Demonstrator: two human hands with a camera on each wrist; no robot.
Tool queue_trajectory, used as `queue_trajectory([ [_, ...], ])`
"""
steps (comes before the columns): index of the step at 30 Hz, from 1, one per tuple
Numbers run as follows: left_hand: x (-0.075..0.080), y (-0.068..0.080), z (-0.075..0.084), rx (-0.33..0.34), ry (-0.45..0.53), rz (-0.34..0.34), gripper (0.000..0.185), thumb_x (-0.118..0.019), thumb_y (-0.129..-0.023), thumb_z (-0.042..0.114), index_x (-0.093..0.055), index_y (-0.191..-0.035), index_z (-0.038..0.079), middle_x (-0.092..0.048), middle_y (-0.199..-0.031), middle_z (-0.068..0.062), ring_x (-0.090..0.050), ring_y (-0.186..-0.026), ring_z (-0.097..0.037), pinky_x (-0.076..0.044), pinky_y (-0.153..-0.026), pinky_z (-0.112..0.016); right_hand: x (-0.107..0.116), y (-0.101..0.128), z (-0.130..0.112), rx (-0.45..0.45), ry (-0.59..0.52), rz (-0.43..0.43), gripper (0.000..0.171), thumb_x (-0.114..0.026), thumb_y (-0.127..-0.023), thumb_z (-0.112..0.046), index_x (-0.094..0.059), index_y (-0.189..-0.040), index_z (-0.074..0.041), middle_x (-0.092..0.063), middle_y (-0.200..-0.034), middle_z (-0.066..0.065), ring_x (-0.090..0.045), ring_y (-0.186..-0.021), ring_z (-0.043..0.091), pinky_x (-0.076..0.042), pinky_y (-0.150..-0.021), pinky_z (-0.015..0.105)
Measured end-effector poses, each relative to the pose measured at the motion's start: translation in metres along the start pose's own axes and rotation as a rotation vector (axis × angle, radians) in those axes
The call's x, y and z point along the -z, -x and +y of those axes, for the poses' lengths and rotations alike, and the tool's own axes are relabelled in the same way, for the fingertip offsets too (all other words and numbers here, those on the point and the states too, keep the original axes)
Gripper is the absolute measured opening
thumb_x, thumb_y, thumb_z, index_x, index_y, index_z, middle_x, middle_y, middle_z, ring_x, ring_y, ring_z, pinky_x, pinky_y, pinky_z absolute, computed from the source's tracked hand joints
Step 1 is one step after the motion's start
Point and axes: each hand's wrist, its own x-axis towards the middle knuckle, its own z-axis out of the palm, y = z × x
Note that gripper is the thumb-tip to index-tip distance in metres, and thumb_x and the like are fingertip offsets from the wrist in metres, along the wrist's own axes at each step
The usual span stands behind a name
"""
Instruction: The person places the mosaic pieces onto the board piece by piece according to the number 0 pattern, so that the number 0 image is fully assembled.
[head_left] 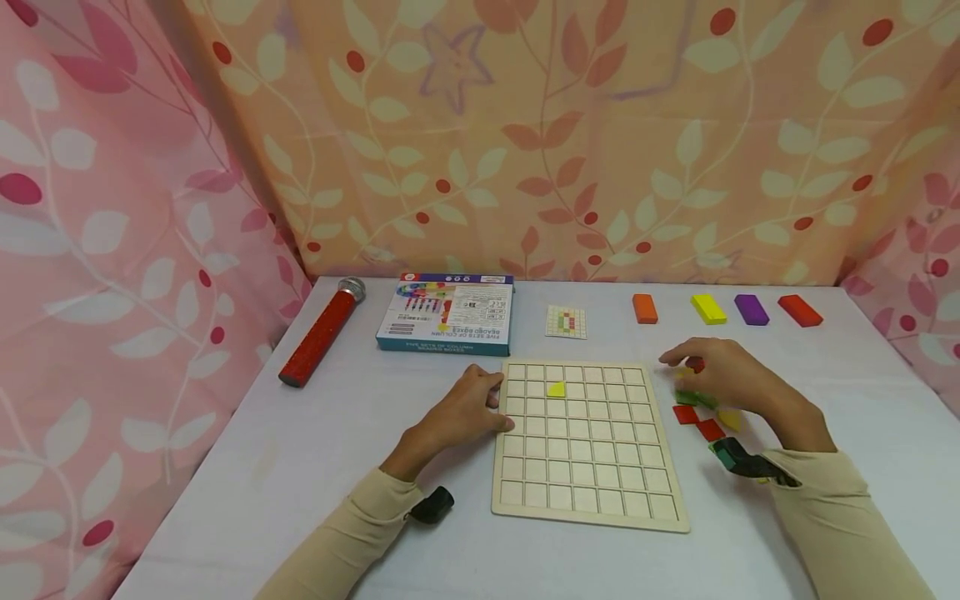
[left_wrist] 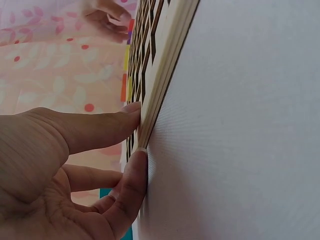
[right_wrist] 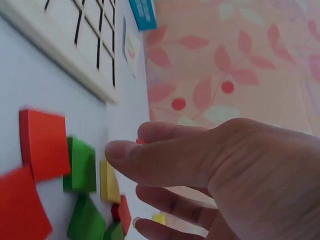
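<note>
A wooden grid board (head_left: 592,450) lies flat on the white table, with a yellow piece (head_left: 556,389) in a top-row square. My left hand (head_left: 468,407) holds the board at its left edge; in the left wrist view the thumb (left_wrist: 107,131) presses from above and a finger touches the edge's lower side. Over the loose pieces right of the board, my right hand (head_left: 716,373) hovers with relaxed fingers. Beneath and beside it are red pieces (head_left: 709,430), green pieces (right_wrist: 80,165) and yellow pieces (right_wrist: 108,182). That hand partly hides the pile in the head view.
Behind the board stand a small pattern card (head_left: 566,322) and a flat box (head_left: 446,315). A red microphone (head_left: 322,333) lies far left. Orange (head_left: 645,308), yellow (head_left: 708,309), purple (head_left: 752,310) and red (head_left: 800,310) blocks line the back right. Floral curtains (head_left: 540,167) surround the table.
</note>
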Motion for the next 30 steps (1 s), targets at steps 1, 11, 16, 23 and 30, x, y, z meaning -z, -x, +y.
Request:
queue_trajectory([
  [1,0.000,0.000,0.000,0.000,0.002,-0.001,0.082,-0.088,-0.088,0.013,-0.046,-0.155,-0.007,-0.049,-0.121,-0.011,-0.053,-0.105,-0.019,-0.048,-0.090,-0.035,0.001,0.001,0.005,-0.006,0.006,0.008,0.040,-0.079,-0.094,-0.016,-0.073,-0.132,-0.005,-0.070,-0.125,0.020,-0.060,-0.111,0.038,-0.053,-0.093,0.058],
  [11,-0.001,0.000,-0.001,0.001,0.017,0.000,0.082,-0.088,-0.088,0.013,-0.047,-0.155,-0.006,-0.049,-0.121,-0.011,-0.054,-0.106,-0.019,-0.048,-0.091,-0.036,-0.003,0.002,0.026,-0.081,-0.005,0.028,0.038,-0.077,-0.094,-0.008,-0.073,-0.131,-0.001,-0.070,-0.124,0.024,-0.058,-0.115,0.044,-0.050,-0.098,0.063],
  [16,-0.001,0.000,-0.001,0.001,0.016,-0.003,0.081,-0.088,-0.088,0.013,-0.047,-0.155,-0.006,-0.050,-0.121,-0.011,-0.054,-0.106,-0.019,-0.048,-0.092,-0.036,-0.004,-0.001,0.028,-0.071,-0.014,0.018,0.042,-0.081,-0.093,-0.016,-0.072,-0.130,0.002,-0.073,-0.111,0.016,-0.061,-0.101,0.032,-0.055,-0.088,0.047],
  [23,0.000,0.001,-0.001,-0.003,0.013,0.000,0.081,-0.088,-0.088,0.014,-0.047,-0.155,-0.006,-0.050,-0.123,-0.012,-0.054,-0.106,-0.019,-0.048,-0.092,-0.037,-0.003,-0.002,0.026,-0.084,-0.017,-0.009,0.040,-0.080,-0.094,-0.016,-0.073,-0.127,0.005,-0.072,-0.106,0.012,-0.060,-0.097,0.029,-0.055,-0.084,0.041],
  [30,0.001,0.002,-0.002,-0.001,0.006,0.001,0.082,-0.088,-0.088,0.014,-0.046,-0.156,-0.005,-0.050,-0.122,-0.010,-0.054,-0.105,-0.018,-0.049,-0.090,-0.035,-0.003,-0.003,0.019,-0.095,-0.027,0.009,0.039,-0.078,-0.096,-0.023,-0.073,-0.125,0.004,-0.072,-0.103,0.010,-0.060,-0.095,0.027,-0.054,-0.081,0.036],
])
